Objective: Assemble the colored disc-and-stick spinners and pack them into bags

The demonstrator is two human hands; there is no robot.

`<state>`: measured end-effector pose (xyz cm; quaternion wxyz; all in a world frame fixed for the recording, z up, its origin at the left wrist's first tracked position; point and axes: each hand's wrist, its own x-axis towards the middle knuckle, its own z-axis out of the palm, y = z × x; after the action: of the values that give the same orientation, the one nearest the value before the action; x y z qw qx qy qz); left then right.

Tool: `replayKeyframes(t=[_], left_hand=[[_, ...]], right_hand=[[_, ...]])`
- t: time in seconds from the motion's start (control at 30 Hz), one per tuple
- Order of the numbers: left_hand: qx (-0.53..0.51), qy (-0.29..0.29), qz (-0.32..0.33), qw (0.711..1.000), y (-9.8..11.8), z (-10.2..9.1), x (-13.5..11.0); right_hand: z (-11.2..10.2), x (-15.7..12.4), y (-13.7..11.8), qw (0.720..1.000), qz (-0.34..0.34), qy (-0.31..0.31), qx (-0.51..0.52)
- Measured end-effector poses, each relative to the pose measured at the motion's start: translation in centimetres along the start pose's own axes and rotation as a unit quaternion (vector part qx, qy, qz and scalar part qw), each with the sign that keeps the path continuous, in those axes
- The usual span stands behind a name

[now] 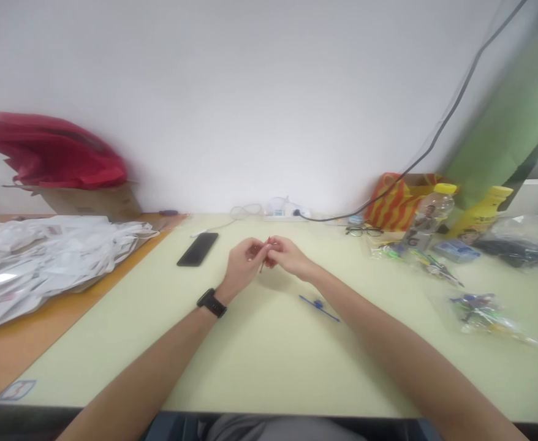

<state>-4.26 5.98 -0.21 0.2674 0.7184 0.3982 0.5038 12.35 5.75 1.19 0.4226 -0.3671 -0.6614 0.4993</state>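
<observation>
While the left hand (246, 257) and right hand (289, 253) pinch a small thin red piece (261, 267) above the pale-green tabletop (232, 361) | handling looks unfinished | slim blue plastic-looking piece (318, 304) lies nearer, right, unheld

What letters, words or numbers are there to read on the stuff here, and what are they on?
"G": on the clear bottle with the yellow cap.
Too blurred to read: dark lettering on the yellow bottle.
Too blurred to read: the red-and-blue mark at the table's near left corner.
</observation>
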Motion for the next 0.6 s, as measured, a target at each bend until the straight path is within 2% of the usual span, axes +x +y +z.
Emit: replayKeyframes(t=[0.13,0.33,0.47,0.6], left_hand=[[-0.045,-0.035,-0.012,0.998,0.2,0.1,0.0],[-0.015,-0.046,-0.03,0.998,-0.7,-1.0,0.5],[0.07,-0.036,0.0,0.997,-2.4,-2.2,1.3],[0.139,-0.039,0.005,0.99,-3.1,-3.1,1.9]], right_hand=[[-0.5,0.1,0.1,0.998,0.013,0.02,-0.065],[-3.2,0.7,0.9,0.973,0.022,0.059,-0.222],[-5.3,0.5,0.8,0.95,0.046,0.011,-0.309],[-6.8,-0.4,-1.1,0.921,0.078,-0.059,-0.377]])
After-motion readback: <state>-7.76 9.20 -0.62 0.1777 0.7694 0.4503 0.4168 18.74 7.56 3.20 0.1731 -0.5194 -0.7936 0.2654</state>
